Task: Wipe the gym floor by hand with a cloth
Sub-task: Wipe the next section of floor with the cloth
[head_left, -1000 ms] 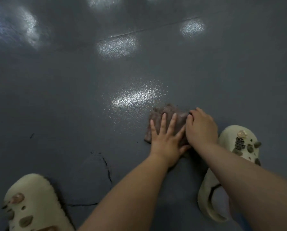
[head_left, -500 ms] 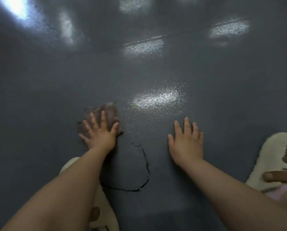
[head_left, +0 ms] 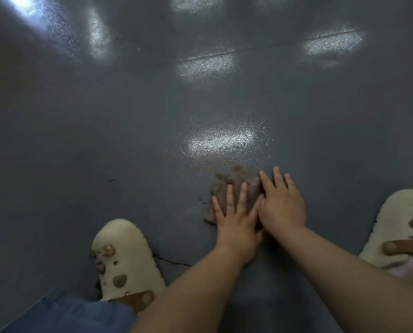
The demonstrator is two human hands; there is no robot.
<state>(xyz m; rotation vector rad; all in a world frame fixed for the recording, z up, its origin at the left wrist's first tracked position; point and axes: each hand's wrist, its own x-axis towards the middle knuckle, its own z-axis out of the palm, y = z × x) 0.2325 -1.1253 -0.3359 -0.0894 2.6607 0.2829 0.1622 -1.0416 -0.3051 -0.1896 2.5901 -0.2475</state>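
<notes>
A person crouches over a dark grey gym floor, both bare hands flat on a brownish cloth, mid-wipe.

Well to the left of the hands, a cream clog studded with small charms stands on the floor, a blue trouser leg behind it; a thin crack runs across the floor between that clog and the left forearm.

The left hand lies on the cloth's near half, fingers straight and spread, pressing down rather than gripping. The cloth sits bunched beneath and just beyond its fingertips, flat on the floor. Touching it on the right, the right hand also lies open, fingers extended, its inner edge covering the cloth's right side while its outer fingers appear to rest on bare floor. Neither hand is curled round the fabric.

Beyond the hands, ceiling lights glare off the textured, seemingly damp surface, and a seam line crosses farther out. Well to the right of the hands, a second cream clog shows at the frame's edge.

The step in hand looks like a wiping stroke under two-handed pressure. The next pass would likely call for keeping the palms down and sliding the cloth sideways or forward onto unwiped floor, without letting it roll up under the fingers.

No brand, label or writing is legible anywhere.
</notes>
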